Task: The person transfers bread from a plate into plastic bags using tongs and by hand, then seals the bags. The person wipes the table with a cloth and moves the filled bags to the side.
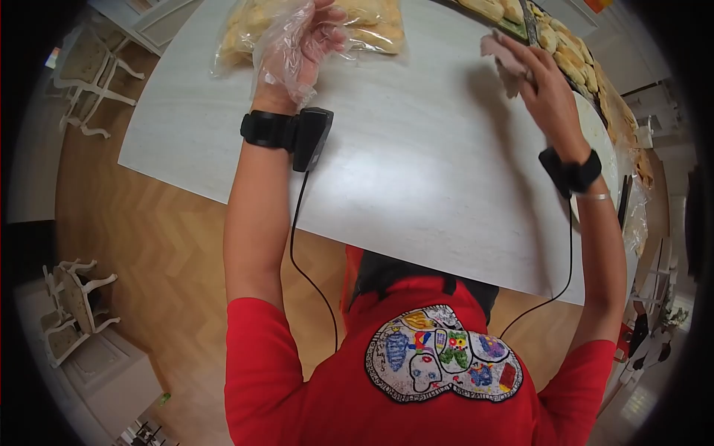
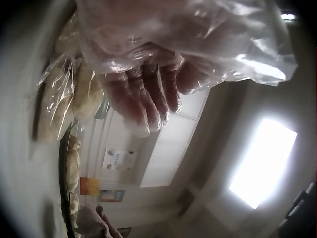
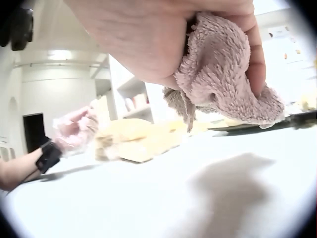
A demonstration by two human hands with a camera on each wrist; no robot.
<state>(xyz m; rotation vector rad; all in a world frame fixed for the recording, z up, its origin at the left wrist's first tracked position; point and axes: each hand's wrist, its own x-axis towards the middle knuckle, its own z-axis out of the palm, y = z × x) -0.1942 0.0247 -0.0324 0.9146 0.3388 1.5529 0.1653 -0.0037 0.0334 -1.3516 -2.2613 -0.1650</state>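
Note:
The left hand [image 1: 301, 56], in a clear plastic glove, is held above the table in front of bagged pastries [image 1: 375, 30]; its fingers are loosely bent with nothing between them. In the left wrist view the gloved hand [image 2: 143, 74] shows its fingers relaxed, beside the bagged pieces [image 2: 54, 104]. The bare right hand [image 1: 550, 97] grips a crumpled pinkish-grey cloth [image 1: 507, 63] above the table. In the right wrist view, fingers curl round the fluffy cloth [image 3: 218, 69], which hangs clear of the surface.
Trays of pastries [image 1: 569, 56] line the far right edge of the white table [image 1: 394, 156]. A round board lies under the right forearm. Thin cables hang from both wrist cameras. Pale chairs [image 1: 93, 78] stand on the left.

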